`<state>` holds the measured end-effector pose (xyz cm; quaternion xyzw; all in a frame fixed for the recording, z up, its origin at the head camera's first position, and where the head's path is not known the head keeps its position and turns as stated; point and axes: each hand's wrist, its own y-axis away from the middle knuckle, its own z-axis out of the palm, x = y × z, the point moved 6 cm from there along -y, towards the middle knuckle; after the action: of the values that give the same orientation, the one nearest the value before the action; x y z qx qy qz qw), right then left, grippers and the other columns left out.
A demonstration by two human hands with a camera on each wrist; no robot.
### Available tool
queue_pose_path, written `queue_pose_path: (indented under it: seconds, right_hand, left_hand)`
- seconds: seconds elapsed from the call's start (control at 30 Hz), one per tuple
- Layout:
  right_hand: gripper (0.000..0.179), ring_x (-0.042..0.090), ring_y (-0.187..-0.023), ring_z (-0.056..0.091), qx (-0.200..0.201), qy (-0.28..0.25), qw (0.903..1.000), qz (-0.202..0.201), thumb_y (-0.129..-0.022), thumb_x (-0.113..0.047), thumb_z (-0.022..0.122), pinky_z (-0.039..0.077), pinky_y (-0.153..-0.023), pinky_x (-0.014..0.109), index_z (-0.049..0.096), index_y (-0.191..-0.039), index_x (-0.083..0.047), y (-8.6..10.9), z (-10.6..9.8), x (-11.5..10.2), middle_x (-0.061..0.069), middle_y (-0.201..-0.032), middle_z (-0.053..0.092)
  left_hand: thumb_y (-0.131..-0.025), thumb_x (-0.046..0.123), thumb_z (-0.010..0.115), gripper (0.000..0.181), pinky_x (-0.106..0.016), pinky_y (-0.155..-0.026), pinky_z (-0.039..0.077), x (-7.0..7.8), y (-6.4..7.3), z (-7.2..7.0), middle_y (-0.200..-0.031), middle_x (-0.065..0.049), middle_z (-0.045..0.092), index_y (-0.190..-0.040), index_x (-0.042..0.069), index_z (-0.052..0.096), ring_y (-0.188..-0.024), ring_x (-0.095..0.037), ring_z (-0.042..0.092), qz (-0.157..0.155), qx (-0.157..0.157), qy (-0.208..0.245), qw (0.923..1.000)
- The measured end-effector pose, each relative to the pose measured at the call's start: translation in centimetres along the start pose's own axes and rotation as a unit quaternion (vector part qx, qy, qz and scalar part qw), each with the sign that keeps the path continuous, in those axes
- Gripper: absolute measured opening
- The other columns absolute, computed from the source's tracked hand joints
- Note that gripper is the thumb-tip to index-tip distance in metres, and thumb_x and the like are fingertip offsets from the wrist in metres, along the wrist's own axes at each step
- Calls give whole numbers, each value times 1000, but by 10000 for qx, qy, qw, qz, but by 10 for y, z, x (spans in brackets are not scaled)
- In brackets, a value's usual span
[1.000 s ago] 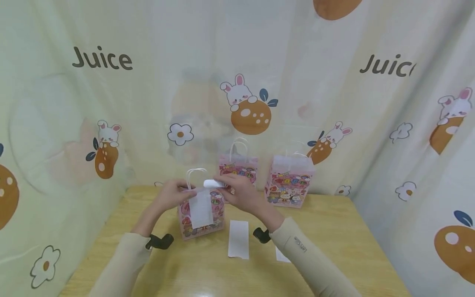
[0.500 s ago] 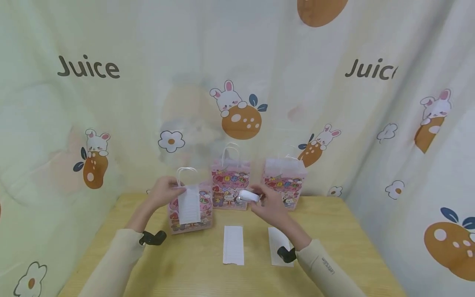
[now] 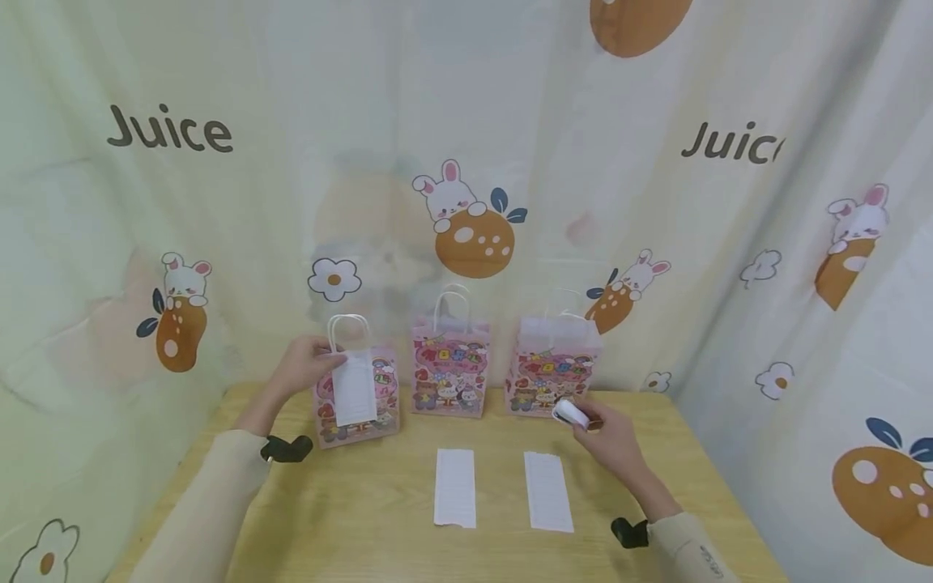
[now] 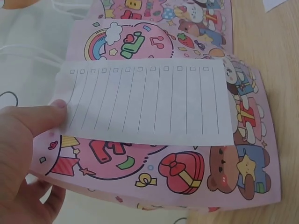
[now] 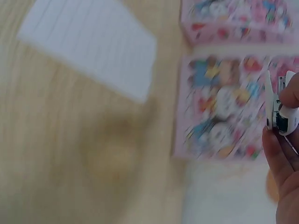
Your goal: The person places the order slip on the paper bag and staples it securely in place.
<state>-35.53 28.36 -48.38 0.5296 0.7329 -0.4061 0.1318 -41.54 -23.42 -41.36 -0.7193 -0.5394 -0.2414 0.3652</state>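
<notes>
- The left bag (image 3: 389, 387) stands near the table's (image 3: 379, 518) far left corner, with the bag slip (image 3: 355, 390) lying flat against its front, long side upright.
- The left hand (image 3: 300, 366) pinches the top end of that slip and the bag's upper left edge together, thumb in front on the paper, other fingers behind.
- The right hand (image 3: 611, 441), off to the right, holds the stapler (image 3: 572, 414) between thumb and fingers, away from any paper, in front of the right bag (image 3: 554, 366).
- The middle bag (image 3: 449, 371) and the right bag stand upright along the far edge; the middle slip (image 3: 455, 489) and the right slip (image 3: 549, 491) lie well in from it, apart from each other.
- The bags look like light, fairly stiff paper: they should tip or dent under a hard push, so the rim or the white handles (image 3: 350, 317) seem the best hold.
- The slips look thin, limp and easily creased or torn; a pinch at one short end, pressed against the bag, should keep one straight.
- The stapler seems small, rigid and smooth, best gripped across both arms near the middle; whether a staple joins slip and bag cannot be told.
</notes>
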Motion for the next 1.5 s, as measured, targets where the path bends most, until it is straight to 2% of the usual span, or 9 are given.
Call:
queue_pose_path:
  seconds: [0.2, 0.43, 0.57, 0.7, 0.77, 0.87, 1.1, 1.33, 1.5]
  right_hand:
    - [30, 29, -85, 66, 32, 80, 9968, 790, -82, -1, 73, 55, -69, 28, 66, -111, 4, 19, -12, 37, 19, -98, 69]
    - [32, 31, -87, 65, -195, 339, 9906, 1310, -84, -5, 72, 55, -73, 38, 64, -113, 6, 36, -13, 69, 23, -101, 67]
    - [31, 29, -85, 64, -143, 584, 9880, 1425, -84, -6, 72, 53, -70, 36, 64, -112, 6, 44, -15, 84, 21, -99, 68]
    - [32, 30, -86, 64, -175, 601, 9855, 1577, -85, -8, 71, 53, -69, 37, 64, -113, 6, 47, -16, 96, 22, -100, 68]
    - [33, 32, -89, 64, -249, 551, 9835, 1704, -86, -9, 70, 53, -71, 40, 63, -114, 6, 49, -15, 101, 23, -102, 67]
    - [34, 34, -92, 63, -306, 587, 9792, 1916, -86, -10, 68, 53, -76, 46, 62, -116, 6, 52, -14, 107, 24, -105, 66]
    - [37, 37, -98, 62, -281, 706, 9727, 2192, -86, -12, 66, 51, -81, 51, 61, -118, 7, 60, -16, 114, 27, -109, 64]
    - [36, 36, -97, 62, -199, 637, 9743, 2150, -86, -12, 67, 52, -81, 50, 61, -117, 8, 63, -18, 117, 27, -108, 65]
    - [35, 36, -95, 62, -152, 666, 9765, 2044, -87, -13, 69, 51, -80, 51, 62, -115, 8, 61, -22, 118, 26, -106, 66]
  left_hand:
    - [-89, 9, 70, 20, -48, -82, 54, -7, -2, -3, -102, -21, 69, -102, -6, 68, -99, -40, 65, 89, -25, -44, 9999]
    - [-87, 11, 73, 30, -51, -86, 52, -14, 5, -9, -111, -23, 63, -110, -6, 65, -104, -41, 61, 2, 266, 33, 9996]
    - [-86, 15, 75, 44, -57, -98, 40, -13, 16, -17, -128, -25, 52, -122, -4, 60, -120, -44, 48, 62, 922, -68, 9957]
    - [-87, 14, 73, 44, -63, -102, 29, -4, 37, -29, -134, -25, 45, -125, -3, 59, -126, -46, 38, 246, 1743, -224, 9841]
    - [-87, 10, 72, 39, -64, -102, 28, 0, 48, -32, -132, -25, 47, -122, -4, 60, -124, -46, 39, 381, 1978, -124, 9794]
    - [-87, 5, 71, 31, -64, -101, 29, 3, 63, -31, -126, -24, 53, -116, -5, 64, -122, -45, 42, 543, 2130, 5, 9755]
    - [-87, 0, 69, 21, -65, -98, 33, -7, 96, -9, -116, -22, 63, -108, -5, 68, -115, -43, 50, 515, 1916, 46, 9801]
    - [-88, 4, 71, 15, -63, -97, 38, -19, 121, 32, -109, -19, 67, -102, 0, 71, -112, -42, 55, 481, 1389, 189, 9890]
    - [-89, 10, 71, 14, -63, -97, 38, -23, 129, 66, -113, -17, 66, -103, 5, 71, -119, -42, 52, 202, 922, 421, 9946]
